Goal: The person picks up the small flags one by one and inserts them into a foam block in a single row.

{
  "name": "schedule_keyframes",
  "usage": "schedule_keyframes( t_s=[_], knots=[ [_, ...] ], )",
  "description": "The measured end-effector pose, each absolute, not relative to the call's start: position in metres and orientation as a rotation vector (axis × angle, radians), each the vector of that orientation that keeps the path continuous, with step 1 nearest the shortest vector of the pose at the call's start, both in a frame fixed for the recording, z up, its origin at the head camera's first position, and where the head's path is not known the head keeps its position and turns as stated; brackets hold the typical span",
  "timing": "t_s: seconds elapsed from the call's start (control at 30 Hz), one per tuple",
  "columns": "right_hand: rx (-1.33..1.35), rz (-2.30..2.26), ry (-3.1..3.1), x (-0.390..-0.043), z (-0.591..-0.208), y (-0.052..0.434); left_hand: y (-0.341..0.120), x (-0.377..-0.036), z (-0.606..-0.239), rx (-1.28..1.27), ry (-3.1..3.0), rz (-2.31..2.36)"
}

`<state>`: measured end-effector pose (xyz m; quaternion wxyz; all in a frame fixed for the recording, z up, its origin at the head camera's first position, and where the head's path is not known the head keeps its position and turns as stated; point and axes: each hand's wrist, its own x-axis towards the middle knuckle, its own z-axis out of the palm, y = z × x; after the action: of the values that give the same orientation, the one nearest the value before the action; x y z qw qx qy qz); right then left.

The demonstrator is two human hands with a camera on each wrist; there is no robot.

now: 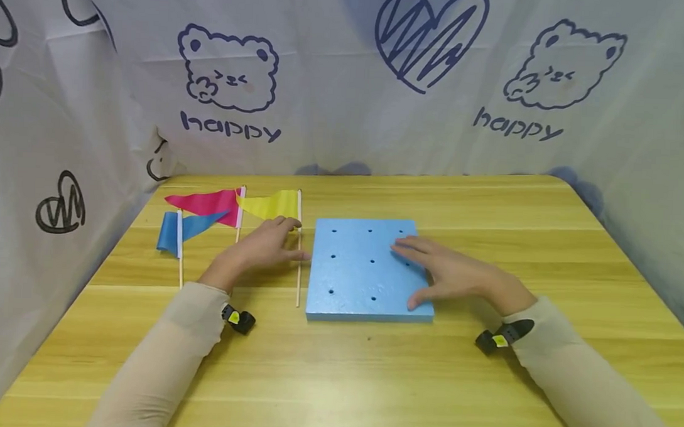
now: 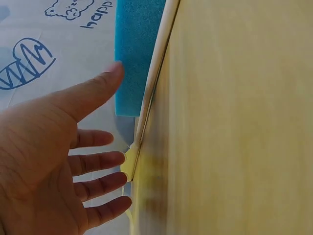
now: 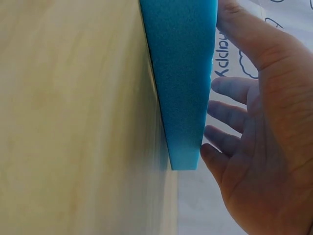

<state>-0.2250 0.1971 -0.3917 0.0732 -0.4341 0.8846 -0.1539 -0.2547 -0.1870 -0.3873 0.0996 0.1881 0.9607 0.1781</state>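
A flat light-blue foam board (image 1: 351,273) with several small holes lies on the table. My right hand (image 1: 459,272) is over its right side, fingers spread; in the right wrist view, that hand's fingertips (image 3: 210,84) are at the board's upper face, and contact is hard to tell. Left of the board lies a yellow pennant flag (image 1: 277,205) on a thin pale stick (image 1: 299,278). Above that stick my left hand (image 1: 262,245) hovers, its fingers apart and holding nothing. The left wrist view shows its thumb (image 2: 110,78) near the board's edge.
Farther left lie a pink pennant flag (image 1: 212,204) and a blue pennant flag (image 1: 170,234), their sticks partly behind the left arm. The wooden table (image 1: 370,390) meets a white curtain (image 1: 323,100) with drawings at the back and sides.
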Motion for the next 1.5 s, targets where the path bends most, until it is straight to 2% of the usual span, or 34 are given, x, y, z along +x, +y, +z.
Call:
schedule_keyframes(
  t_s=[0.6, 0.87, 1.5],
  knots=[
    [-1.232, -0.413, 2.632, -0.223, -0.393, 0.196, -0.205, -0.252, -0.398, 0.622, 2.761, 0.526],
    [-1.225, -0.404, 2.64, -0.223, -0.395, 0.197, -0.213, -0.251, -0.391, 0.679, 2.721, 0.523],
    [-1.184, -0.437, 2.617, -0.221, -0.39, 0.196, -0.203, -0.251, -0.392, 0.676, 2.762, 0.446]
  ],
)
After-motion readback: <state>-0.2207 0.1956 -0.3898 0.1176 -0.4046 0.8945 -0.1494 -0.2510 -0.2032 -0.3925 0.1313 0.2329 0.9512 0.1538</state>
